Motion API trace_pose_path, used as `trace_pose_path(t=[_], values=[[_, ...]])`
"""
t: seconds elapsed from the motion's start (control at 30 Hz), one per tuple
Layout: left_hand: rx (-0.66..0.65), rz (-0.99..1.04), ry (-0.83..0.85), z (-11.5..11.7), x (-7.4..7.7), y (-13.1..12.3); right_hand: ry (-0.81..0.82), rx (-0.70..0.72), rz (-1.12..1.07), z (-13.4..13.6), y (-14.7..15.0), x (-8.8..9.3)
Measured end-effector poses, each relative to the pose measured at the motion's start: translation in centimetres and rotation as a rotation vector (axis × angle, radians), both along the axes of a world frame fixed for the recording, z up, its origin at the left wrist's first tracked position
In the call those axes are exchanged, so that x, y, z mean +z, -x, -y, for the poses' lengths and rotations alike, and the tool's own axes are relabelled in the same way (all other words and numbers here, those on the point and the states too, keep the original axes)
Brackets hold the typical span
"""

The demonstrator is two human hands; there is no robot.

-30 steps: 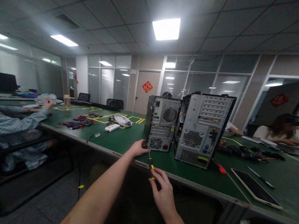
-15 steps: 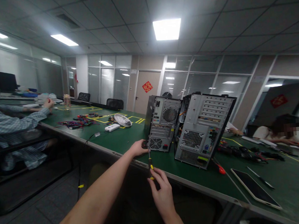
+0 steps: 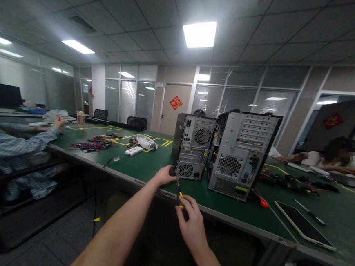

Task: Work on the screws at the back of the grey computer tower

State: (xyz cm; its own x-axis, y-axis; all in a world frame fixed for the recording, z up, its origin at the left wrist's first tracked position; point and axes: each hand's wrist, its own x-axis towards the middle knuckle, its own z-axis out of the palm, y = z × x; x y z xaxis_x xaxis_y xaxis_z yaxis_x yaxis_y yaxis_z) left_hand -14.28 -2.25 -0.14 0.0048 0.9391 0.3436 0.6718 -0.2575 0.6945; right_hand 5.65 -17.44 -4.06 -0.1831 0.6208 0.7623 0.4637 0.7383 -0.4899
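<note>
My right hand (image 3: 191, 218) is closed around the black-and-yellow handle of a screwdriver (image 3: 180, 196). The screwdriver's thin shaft points up toward the lower left corner of the smaller computer tower (image 3: 193, 146), whose back panel with fan grilles faces me. At that same corner my left hand (image 3: 165, 175) has its fingers curled about a small dark thing (image 3: 172, 171) that I cannot make out. Whether the screwdriver tip touches a screw is too small to tell. A larger computer tower (image 3: 243, 152) stands slightly tilted to the right of the smaller one.
On the green table (image 3: 131, 167) lie bundled wires (image 3: 94, 144), a white power strip (image 3: 134, 151) and a white round basket (image 3: 146, 142). To the right are a red-ended tool (image 3: 263, 201), a tablet (image 3: 304, 224), a metal tool (image 3: 309, 212) and black cables (image 3: 287, 181). People sit at both sides.
My right hand and the screwdriver handle have risen slightly toward the small tower. My left hand stays at the tower's corner. The whole view has shifted a little.
</note>
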Motion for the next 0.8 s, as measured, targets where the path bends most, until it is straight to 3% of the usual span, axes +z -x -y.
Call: trace_pose_path(t=[0.17, 0.37, 0.57, 0.8], values=[[-0.009, -0.028, -0.023, -0.2, -0.1, 0.1, -0.024, -0.047, 0.079, -0.6, 0.8, 0.9], [-0.007, -0.036, -0.016, -0.2, 0.0, 0.1, -0.107, -0.217, 0.191, -2.1, 1.8, 2.4], [-0.018, -0.052, -0.022, 0.2, 0.3, 0.1, -0.149, -0.386, 0.425, -2.7, 1.9, 3.4], [-0.024, -0.066, -0.025, 0.1, 0.2, 0.2, -0.099, -0.436, 0.812, -2.0, 2.2, 5.6]])
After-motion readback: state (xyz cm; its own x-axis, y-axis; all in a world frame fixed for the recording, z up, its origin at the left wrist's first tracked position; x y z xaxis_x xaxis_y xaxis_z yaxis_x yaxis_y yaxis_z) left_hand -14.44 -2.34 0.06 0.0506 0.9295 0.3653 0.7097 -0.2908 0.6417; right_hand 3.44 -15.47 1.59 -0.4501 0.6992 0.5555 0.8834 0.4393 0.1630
